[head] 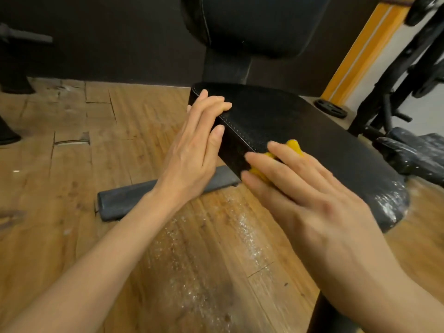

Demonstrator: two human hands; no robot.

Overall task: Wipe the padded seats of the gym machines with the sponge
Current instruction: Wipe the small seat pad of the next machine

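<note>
Close below me, my right hand [310, 195] presses the yellow sponge [292, 146] against the seat's [312, 131] near left edge, fingers slightly spread and bent over it, while my left hand [192, 143] rests flat on that edge farther along, fingers straight and together.

Backrest [259, 27] behind seat [312, 140]; right half open.
</note>
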